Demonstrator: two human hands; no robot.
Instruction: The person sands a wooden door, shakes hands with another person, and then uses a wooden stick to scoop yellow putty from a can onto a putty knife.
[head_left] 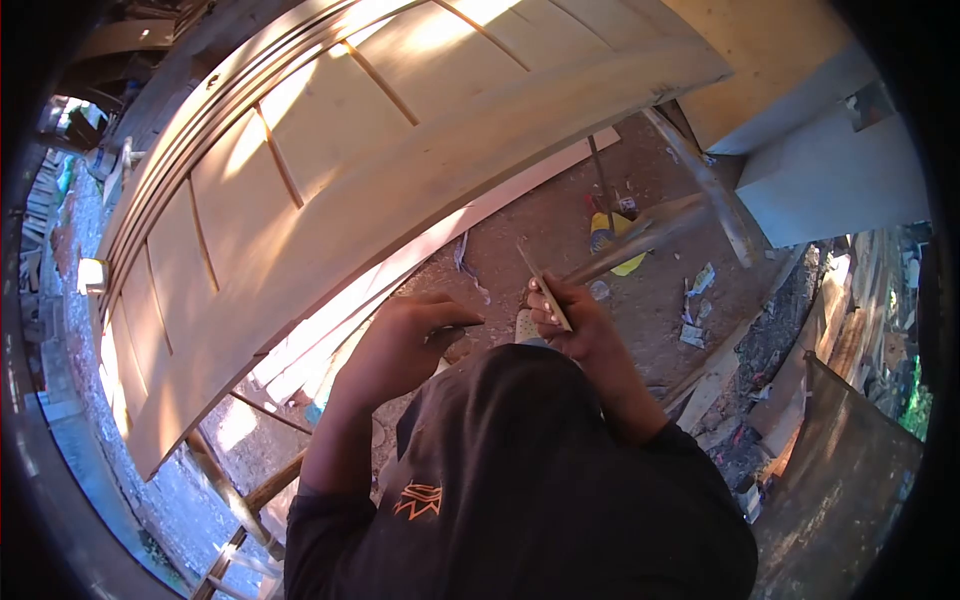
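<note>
My right hand (580, 330) is closed around a slim, flat, light-brown strip (552, 300), which narrows to a thin end pointing up and away; its exact kind does not show. My left hand (400, 340) hovers in front of my body with the fingers loosely bent, one stretched toward the right, and nothing visible in it. Beyond both hands lies a large pale wooden panel (350, 200) with a curved edge, parallel grooves along its far side and several short dark grooves across its face. The left hand is the nearer one to the panel's edge.
Wooden legs (700, 185) stand under the panel. A yellow and blue item (617, 240) and scraps (692, 305) litter the dirt floor. Pale boards or boxes (830, 170) are at the upper right; wood offcuts (835, 330) and a dark sheet (840, 480) lie at the right.
</note>
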